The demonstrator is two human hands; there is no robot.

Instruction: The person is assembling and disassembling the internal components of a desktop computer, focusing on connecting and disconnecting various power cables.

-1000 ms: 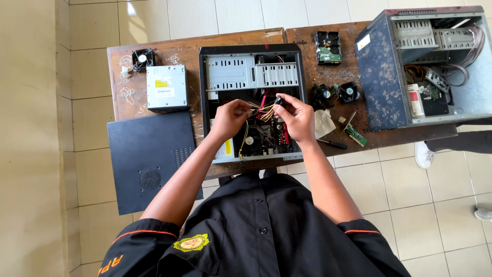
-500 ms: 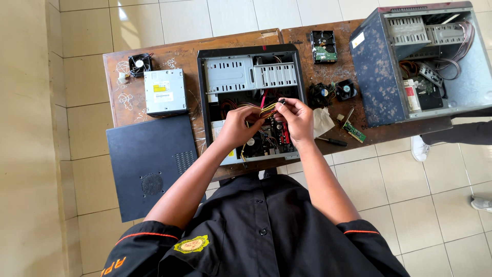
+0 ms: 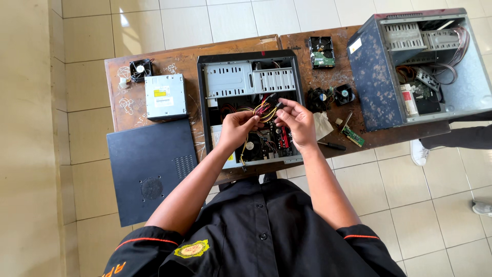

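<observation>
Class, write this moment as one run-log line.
left hand: grips cable bundle | right hand: pinches black connector | over open computer case

Both bare forearms are stretched forward and drawn together, the left hand being curled with its fingers pinched closed and the right hand being held just beside it, knuckles up, its fingertips likewise pinched toward the left.

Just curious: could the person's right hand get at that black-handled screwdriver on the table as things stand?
Probably yes. The screwdriver lies in the open on the table just beside the right hand, nothing covering it. But that hand is busy pinching the bundle of wires and would have to let go first.
</observation>
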